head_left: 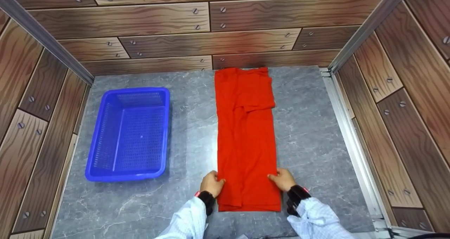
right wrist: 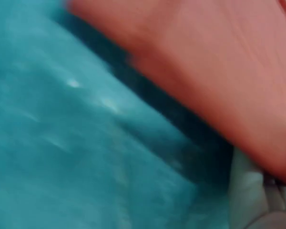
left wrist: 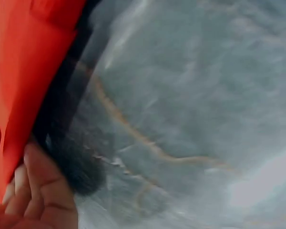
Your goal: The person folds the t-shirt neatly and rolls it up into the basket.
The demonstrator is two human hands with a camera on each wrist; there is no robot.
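Observation:
A red garment (head_left: 255,137), folded into a long strip, lies lengthwise on the grey surface; its exact kind cannot be told. Near its lower end my left hand (head_left: 212,184) pinches the left edge, thumb on top. In the left wrist view, the fingers (left wrist: 43,186) are tucked beneath the red cloth (left wrist: 26,71). Opposite, my right hand (head_left: 283,179) pinches the right edge with its thumb over the fabric. The right wrist view is blurred, with fingers (right wrist: 248,186) under the edge of the cloth (right wrist: 205,71). A shorter folded layer crosses the garment's far end.
To the left stands a blue plastic basket (head_left: 164,133) with perforated sides and floor. Wood-patterned walls (head_left: 165,23) enclose the grey marbled surface (head_left: 309,126) at the back and both sides. A metal rail (head_left: 351,147) runs along the right edge.

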